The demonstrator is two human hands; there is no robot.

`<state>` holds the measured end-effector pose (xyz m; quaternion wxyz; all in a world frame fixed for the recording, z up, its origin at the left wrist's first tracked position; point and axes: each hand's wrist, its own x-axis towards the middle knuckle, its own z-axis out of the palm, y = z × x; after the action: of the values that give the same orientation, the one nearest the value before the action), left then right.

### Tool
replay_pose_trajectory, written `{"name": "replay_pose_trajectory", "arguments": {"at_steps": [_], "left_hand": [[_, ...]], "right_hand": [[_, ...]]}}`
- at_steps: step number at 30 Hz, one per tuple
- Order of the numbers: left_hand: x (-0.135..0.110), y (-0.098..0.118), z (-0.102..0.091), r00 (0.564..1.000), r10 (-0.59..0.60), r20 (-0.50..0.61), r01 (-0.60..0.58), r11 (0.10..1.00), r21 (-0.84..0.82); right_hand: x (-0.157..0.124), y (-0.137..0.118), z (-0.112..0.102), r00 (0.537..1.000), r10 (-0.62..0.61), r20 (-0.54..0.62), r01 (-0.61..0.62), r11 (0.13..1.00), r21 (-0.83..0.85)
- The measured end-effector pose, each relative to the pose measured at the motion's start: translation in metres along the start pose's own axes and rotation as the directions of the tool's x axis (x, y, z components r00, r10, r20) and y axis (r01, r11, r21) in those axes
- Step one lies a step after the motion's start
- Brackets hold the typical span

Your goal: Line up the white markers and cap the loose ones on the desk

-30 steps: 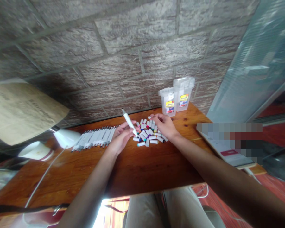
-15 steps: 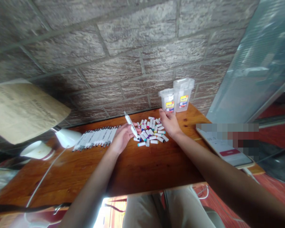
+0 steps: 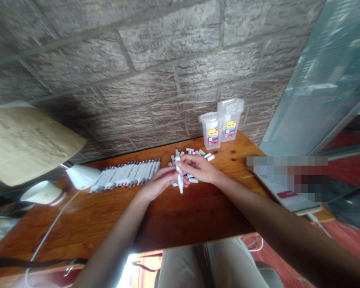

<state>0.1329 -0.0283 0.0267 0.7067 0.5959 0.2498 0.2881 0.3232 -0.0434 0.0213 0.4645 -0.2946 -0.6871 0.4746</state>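
A white marker (image 3: 179, 176) stands nearly upright between my two hands, above the wooden table. My left hand (image 3: 161, 181) is closed on its lower part. The fingers of my right hand (image 3: 198, 166) pinch the same marker higher up; whether they also hold a cap is too small to tell. Loose marker caps (image 3: 209, 157) with coloured ends lie in a heap under and behind my hands, which hide much of it. To the left, white markers (image 3: 124, 175) lie side by side in a long row on the table.
Two clear plastic marker cases (image 3: 211, 134) stand by the brick wall. A tablet-like device (image 3: 291, 196), partly blurred out, lies at the right edge. At left are a lamp (image 3: 82, 176), a paper cup (image 3: 43, 194), a white cable (image 3: 55, 222) and printed brown paper (image 3: 33, 140).
My right hand has come left from beside the cap heap and met the marker. My left hand has brought the marker slightly right and turned it more upright.
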Motion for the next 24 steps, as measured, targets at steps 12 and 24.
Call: {"name": "replay_pose_trajectory", "arguments": {"at_steps": [12, 24], "left_hand": [[0.001, -0.004, -0.007, 0.999, 0.028, -0.024, -0.023, 0.986, 0.164], [0.001, -0.002, -0.012, 0.994, 0.042, -0.1, -0.025, 0.985, 0.168]], "right_hand": [[0.002, 0.002, 0.0, 1.0, 0.009, -0.004, -0.008, 0.994, 0.108], [0.002, 0.002, 0.0, 0.998, -0.047, -0.051, 0.05, 0.997, 0.064]]}}
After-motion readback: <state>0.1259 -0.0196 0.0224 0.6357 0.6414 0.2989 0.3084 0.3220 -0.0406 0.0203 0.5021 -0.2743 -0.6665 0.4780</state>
